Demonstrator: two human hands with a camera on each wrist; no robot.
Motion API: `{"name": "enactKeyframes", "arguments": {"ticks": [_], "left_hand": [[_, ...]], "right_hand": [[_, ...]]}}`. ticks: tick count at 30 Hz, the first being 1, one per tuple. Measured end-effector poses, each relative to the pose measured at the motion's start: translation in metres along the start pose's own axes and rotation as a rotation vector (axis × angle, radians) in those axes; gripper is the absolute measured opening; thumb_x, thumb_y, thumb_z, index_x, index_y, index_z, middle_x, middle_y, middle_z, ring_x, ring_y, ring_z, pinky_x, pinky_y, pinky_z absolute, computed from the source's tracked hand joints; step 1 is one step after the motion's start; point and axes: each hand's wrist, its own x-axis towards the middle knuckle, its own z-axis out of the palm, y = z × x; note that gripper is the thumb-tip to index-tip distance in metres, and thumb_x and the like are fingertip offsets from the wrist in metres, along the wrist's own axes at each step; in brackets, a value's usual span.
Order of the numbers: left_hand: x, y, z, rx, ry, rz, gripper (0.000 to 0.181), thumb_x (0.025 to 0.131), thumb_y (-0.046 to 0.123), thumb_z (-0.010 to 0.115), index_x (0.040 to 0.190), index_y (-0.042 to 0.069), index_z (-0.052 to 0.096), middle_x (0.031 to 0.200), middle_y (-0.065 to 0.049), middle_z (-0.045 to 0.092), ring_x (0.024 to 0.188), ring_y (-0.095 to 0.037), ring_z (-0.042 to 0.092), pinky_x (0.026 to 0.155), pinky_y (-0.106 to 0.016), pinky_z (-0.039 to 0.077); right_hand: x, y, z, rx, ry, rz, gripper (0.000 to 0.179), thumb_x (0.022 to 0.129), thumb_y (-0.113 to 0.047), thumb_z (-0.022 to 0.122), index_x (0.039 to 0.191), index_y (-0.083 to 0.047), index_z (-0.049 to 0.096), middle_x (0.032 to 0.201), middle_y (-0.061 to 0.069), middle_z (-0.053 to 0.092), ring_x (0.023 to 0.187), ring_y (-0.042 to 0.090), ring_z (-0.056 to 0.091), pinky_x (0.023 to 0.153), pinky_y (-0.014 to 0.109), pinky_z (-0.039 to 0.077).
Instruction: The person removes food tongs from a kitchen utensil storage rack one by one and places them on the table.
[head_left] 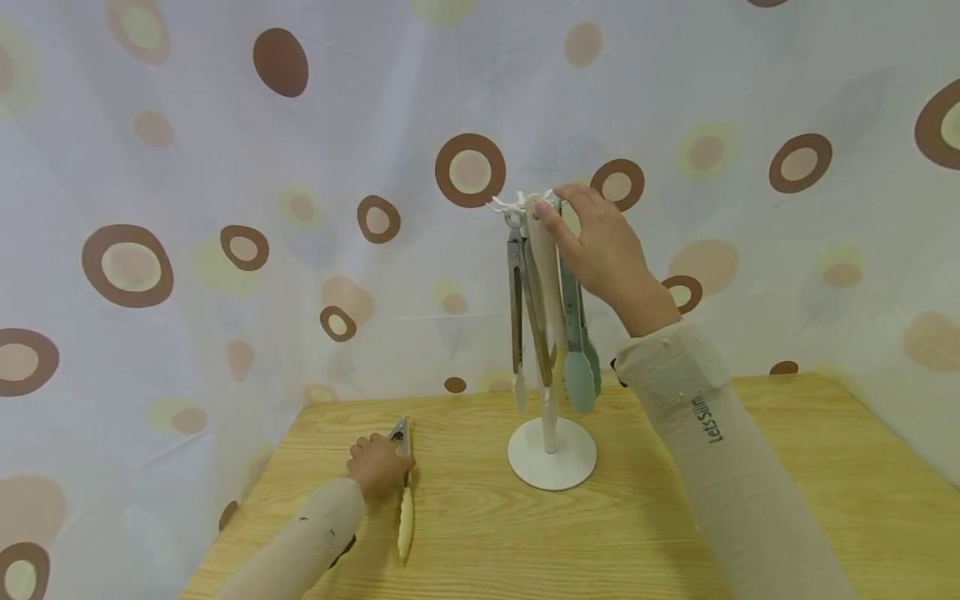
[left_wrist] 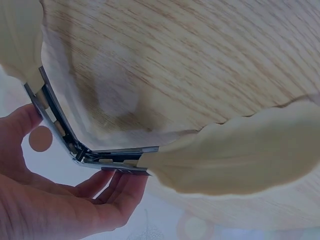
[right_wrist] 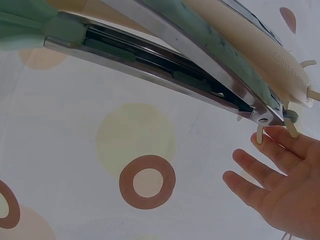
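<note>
On the wooden table my left hand (head_left: 378, 467) grips metal tongs with cream scalloped tips (left_wrist: 240, 150). In the left wrist view the tongs' arms are spread wide, the thumb on one arm and the fingers on the other. My right hand (head_left: 600, 242) is at the top of a white utensil stand (head_left: 551, 475), its fingertips touching hook ends in the right wrist view. Green-tipped tongs (head_left: 579, 379) hang just below that hand. A cream utensil handle (right_wrist: 265, 55) hangs beside them. The right thumb is hidden in the right wrist view.
Another pair of metal tongs (head_left: 516, 279) with pale tips hangs on the stand's left side. The stand's round base rests on the wooden table (head_left: 675, 517). Behind it hangs a white curtain (head_left: 420, 333) with brown and beige circles.
</note>
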Motion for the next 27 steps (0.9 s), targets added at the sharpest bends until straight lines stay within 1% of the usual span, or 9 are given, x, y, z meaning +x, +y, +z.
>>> {"name": "enactKeyframes", "arguments": {"ticks": [8, 13, 18, 27], "left_hand": [[0.0048, -0.0024, 0.0065, 0.011, 0.003, -0.021, 0.056, 0.086, 0.032, 0.067, 0.101, -0.017, 0.047, 0.095, -0.030, 0.046, 0.091, -0.042, 0.046, 0.084, -0.055, 0.041], [0.0065, -0.0015, 0.0075, 0.012, -0.009, -0.030, 0.057, 0.086, 0.032, 0.067, 0.104, -0.019, 0.046, 0.100, -0.034, 0.045, 0.096, -0.045, 0.045, 0.086, -0.057, 0.040], [0.0053, 0.0022, 0.0064, 0.021, -0.013, -0.034, 0.058, 0.087, 0.031, 0.067, 0.106, -0.020, 0.045, 0.102, -0.036, 0.045, 0.097, -0.046, 0.045, 0.087, -0.057, 0.040], [0.0022, 0.0056, 0.0049, 0.055, -0.012, -0.039, 0.057, 0.089, 0.032, 0.065, 0.103, -0.019, 0.046, 0.099, -0.034, 0.046, 0.093, -0.043, 0.047, 0.084, -0.055, 0.042]], "right_hand": [[-0.0002, -0.0001, 0.0009, 0.006, 0.000, -0.004, 0.062, 0.101, -0.051, 0.036, 0.144, -0.007, 0.040, 0.150, 0.012, 0.036, 0.139, 0.032, 0.030, 0.111, 0.051, 0.026], [0.0001, 0.0000, 0.0008, 0.005, 0.005, -0.010, 0.062, 0.101, -0.050, 0.036, 0.144, -0.006, 0.041, 0.150, 0.013, 0.036, 0.139, 0.032, 0.030, 0.111, 0.051, 0.026], [0.0001, 0.0001, 0.0000, 0.001, 0.008, -0.014, 0.062, 0.101, -0.050, 0.037, 0.144, -0.006, 0.040, 0.150, 0.013, 0.036, 0.139, 0.032, 0.030, 0.111, 0.051, 0.025], [0.0003, 0.0008, -0.0001, 0.001, 0.003, -0.010, 0.063, 0.100, -0.051, 0.036, 0.145, -0.006, 0.040, 0.151, 0.013, 0.035, 0.140, 0.032, 0.029, 0.112, 0.050, 0.025]]}}
